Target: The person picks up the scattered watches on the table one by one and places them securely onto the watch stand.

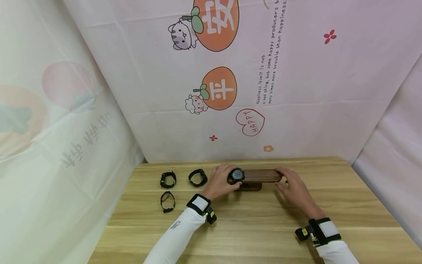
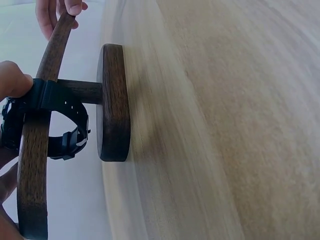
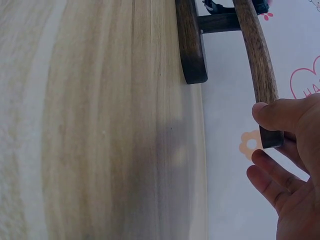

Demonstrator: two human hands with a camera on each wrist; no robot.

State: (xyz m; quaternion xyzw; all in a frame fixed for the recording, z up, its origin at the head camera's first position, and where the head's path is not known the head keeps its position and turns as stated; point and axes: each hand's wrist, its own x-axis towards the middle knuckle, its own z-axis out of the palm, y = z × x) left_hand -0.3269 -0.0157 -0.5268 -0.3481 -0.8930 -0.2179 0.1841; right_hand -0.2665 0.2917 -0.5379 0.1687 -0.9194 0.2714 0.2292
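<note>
Wooden table (image 1: 263, 229): three loose watches (image 1: 163, 180) lie left, left hand (image 1: 219, 180) gripping a fourth watch (image 1: 236, 175) looped round a bar (image 1: 262, 176), right hand (image 1: 294, 187) pinching its right end, base (image 1: 253, 187) partly hidden from above.

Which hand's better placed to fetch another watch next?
Probably the left hand: nearer the three loose watches, all on its side, though holding the mounted watch. The right hand pinches the stand, farther away.

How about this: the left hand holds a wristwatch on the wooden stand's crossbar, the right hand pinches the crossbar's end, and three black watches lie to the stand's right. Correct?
Not quite: the head view shows the three black watches left of the wooden stand. The left hand, wristwatch, right hand and crossbar are as you say.
</note>
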